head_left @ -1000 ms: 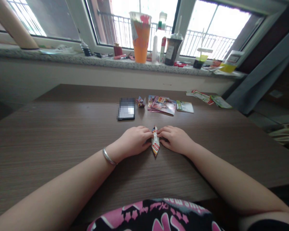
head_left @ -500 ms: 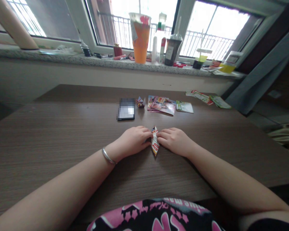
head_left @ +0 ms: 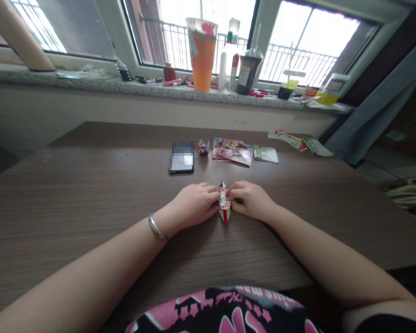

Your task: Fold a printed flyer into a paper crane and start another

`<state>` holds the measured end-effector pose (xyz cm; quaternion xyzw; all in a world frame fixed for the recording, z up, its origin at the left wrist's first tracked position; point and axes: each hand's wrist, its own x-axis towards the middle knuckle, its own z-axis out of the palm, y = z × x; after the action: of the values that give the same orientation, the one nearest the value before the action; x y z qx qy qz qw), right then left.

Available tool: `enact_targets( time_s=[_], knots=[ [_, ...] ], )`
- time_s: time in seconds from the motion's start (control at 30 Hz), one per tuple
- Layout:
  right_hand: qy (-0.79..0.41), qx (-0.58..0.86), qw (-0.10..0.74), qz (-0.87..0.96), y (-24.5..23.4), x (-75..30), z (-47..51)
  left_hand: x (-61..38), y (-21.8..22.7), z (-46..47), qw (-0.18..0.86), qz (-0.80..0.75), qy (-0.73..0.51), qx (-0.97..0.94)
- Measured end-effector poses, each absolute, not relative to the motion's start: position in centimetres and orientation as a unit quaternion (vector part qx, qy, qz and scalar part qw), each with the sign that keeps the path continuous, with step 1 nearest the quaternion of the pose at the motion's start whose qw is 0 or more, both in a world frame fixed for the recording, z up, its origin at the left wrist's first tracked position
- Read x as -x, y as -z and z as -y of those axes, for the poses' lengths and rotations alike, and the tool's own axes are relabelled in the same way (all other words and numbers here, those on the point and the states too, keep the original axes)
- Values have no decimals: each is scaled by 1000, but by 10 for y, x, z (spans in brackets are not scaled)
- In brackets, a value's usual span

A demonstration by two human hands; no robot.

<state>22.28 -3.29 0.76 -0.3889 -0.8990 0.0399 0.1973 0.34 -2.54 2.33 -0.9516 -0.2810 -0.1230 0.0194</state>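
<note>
Here, glossy pointed folded paper (head_left: pixel 224 205), both hands (head_left: pixel 194 203) pinching, wood-grain table (head_left: pixel 90 194)

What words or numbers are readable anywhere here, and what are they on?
Nothing reads clearly.
On the small folded printed paper in the left hand and right hand: red-white print, too small.
Colourful leaflets on the brown wooden table: blurred.
Black-and-pink shirt: upside-down pink letters, illegible.
Black phone: screen blurred.

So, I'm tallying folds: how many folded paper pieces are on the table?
2. One folded paper piece is pinched between the left hand and right hand; a smaller folded piece lies beside the phone. The flat leaflets could hide more.
</note>
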Motion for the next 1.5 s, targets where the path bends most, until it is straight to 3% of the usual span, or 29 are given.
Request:
enact_targets(
  time_s=[0.33,0.73,1.13,1.3,1.5],
  knots=[
    [-80,382,223,893,-7,-218,32,-8,-14,25,110,229,129,958],
    [64,393,137,907,-8,-214,41,-1,-10,14,83,217,138,963],
    [77,394,139,905,-7,-210,39,-6,-12,15,159,195,170,953],
    [47,398,162,902,-7,-210,38,-6,-11,14,112,219,184,952],
    [-74,405,232,881,-1,-211,30,-7,-7,11,1,276,192,942]
  ],
)
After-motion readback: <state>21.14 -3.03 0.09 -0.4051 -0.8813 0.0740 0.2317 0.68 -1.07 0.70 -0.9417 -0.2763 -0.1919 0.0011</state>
